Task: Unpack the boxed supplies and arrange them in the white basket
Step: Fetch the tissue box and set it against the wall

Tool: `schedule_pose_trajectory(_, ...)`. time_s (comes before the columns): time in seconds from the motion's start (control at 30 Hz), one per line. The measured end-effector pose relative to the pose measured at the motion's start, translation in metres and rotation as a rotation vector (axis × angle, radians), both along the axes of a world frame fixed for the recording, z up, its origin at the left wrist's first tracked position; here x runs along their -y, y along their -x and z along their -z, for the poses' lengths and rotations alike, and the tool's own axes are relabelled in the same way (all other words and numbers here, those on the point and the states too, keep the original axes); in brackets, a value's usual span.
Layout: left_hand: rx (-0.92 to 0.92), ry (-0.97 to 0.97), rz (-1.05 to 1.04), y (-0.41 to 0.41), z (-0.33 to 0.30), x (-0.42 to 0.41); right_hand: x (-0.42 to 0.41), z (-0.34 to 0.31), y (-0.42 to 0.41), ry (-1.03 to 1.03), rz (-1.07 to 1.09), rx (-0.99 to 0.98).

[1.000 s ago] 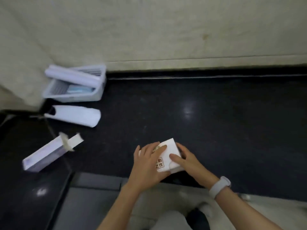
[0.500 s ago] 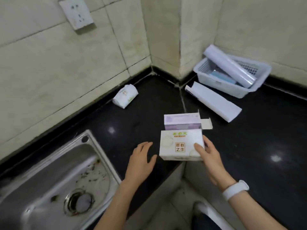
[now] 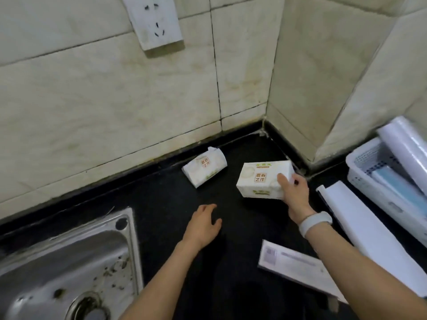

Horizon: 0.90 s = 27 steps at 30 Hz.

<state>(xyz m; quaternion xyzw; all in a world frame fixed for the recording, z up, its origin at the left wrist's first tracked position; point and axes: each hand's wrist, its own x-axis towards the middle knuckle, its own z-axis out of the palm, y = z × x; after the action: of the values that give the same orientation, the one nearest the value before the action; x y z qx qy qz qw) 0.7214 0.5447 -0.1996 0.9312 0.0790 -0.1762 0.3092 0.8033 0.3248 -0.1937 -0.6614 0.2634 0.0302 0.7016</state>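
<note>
My right hand [image 3: 294, 190] grips a white tissue pack [image 3: 258, 179] at its right end, low over the black counter near the wall corner. My left hand [image 3: 203, 225] hovers open over the counter, holding nothing. A second tissue pack [image 3: 204, 169] lies by the back wall. The white basket [image 3: 379, 192] sits at the right edge; it holds a white roll [image 3: 406, 146] and a pale blue item [image 3: 402, 188]. An opened flat box [image 3: 298, 269] lies under my right forearm.
A long white roll [image 3: 360, 227] lies on the counter in front of the basket. A steel sink [image 3: 69, 273] fills the lower left. A wall socket [image 3: 154, 21] is on the tiled wall above. Walls meet in a corner behind the packs.
The view has swung left from the basket to the sink corner. My left hand let go of the tissue pack. My right hand carried it towards the second pack by the wall.
</note>
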Motion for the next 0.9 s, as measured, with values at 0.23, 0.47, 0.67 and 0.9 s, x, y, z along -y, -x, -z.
schedule_pose_trajectory(0.23,-0.155,-0.188,0.115,-0.072,0.034,0.021,-0.009,0.022,-0.083,0.218,-0.114,0.019)
schedule_pose_trajectory(0.47,-0.094,-0.344,0.201,-0.081,0.071,0.031,-0.036,0.049,-0.086,0.491,-0.324,0.1)
schedule_pose_trajectory(0.67,-0.002,-0.224,0.128,-0.081,0.074,0.017,-0.074,0.048,-0.127,0.687,-0.48,0.12)
schedule_pose_trajectory(0.9,0.311,0.156,-0.605,-0.089,0.052,-0.011,-0.089,0.044,-0.136,0.731,-0.545,0.025)
